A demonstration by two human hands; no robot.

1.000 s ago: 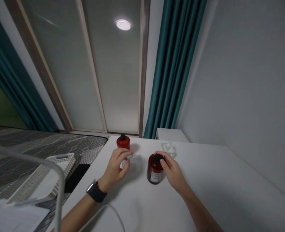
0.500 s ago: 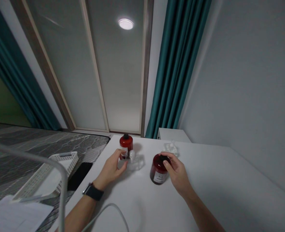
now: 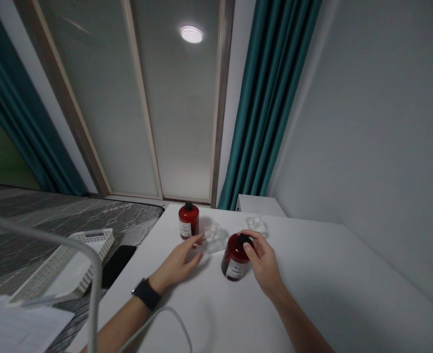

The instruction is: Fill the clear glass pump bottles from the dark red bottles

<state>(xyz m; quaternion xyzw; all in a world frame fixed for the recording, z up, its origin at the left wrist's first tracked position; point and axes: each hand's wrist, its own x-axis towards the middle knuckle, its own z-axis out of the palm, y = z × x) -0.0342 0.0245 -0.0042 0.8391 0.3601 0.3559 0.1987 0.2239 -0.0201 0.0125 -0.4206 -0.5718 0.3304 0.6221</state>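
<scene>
Two dark red bottles with black caps stand on a white table point(image 3: 312, 274). My right hand point(image 3: 262, 262) is closed round the black cap of the nearer red bottle point(image 3: 234, 259), which leans slightly. My left hand point(image 3: 179, 262), a black watch on its wrist, lies low on the table with fingers stretched out; its fingertips are at a small clear plastic piece point(image 3: 214, 237). The farther red bottle point(image 3: 188, 221) stands upright just beyond that hand, untouched. A second clear plastic piece point(image 3: 256, 223) lies behind the nearer bottle.
A white perforated basket point(image 3: 76, 255) and a black phone point(image 3: 115, 264) lie on the grey patterned bed at left. A white cable point(image 3: 172, 318) and a pale curved bar point(image 3: 72, 255) cross the foreground. Papers point(image 3: 13, 331) sit at bottom left. Teal curtains and a wall close the back.
My left hand has let go of the small clear piece it held upright, and now lies flat with fingers out. My right hand stays on the nearer bottle's cap.
</scene>
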